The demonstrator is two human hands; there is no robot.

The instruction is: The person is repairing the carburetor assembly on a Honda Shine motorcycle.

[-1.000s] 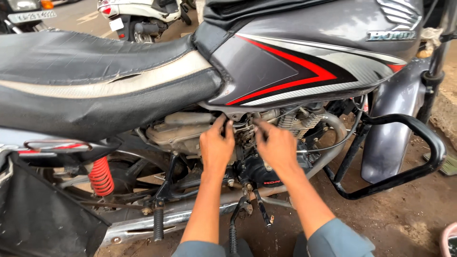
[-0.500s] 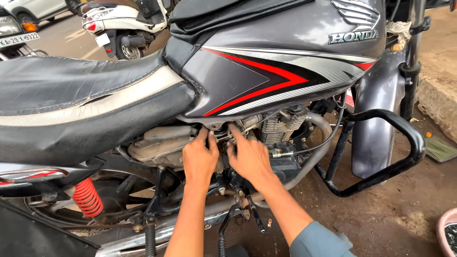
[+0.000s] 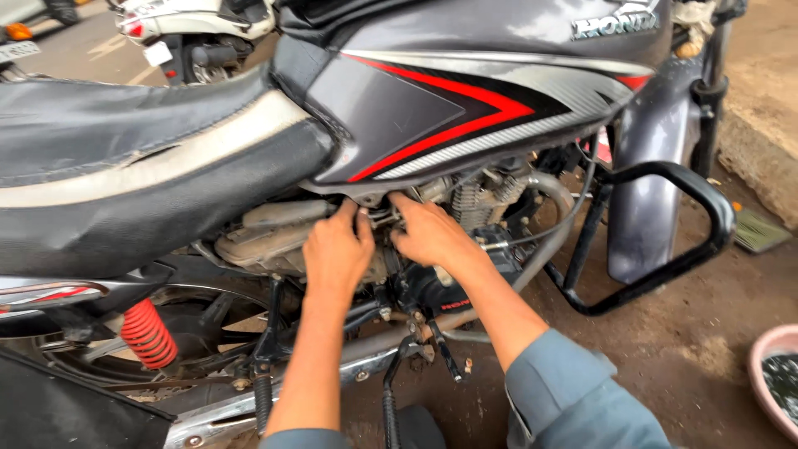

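Both the left hand and right hand reach, fingers loosely spread, into the grimy metal engine under the glossy grey tank.

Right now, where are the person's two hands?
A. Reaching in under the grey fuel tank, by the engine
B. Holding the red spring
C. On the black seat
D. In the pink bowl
A: the left hand and right hand both reach into the engine area just under the fuel tank, fingers tucked into the parts there.
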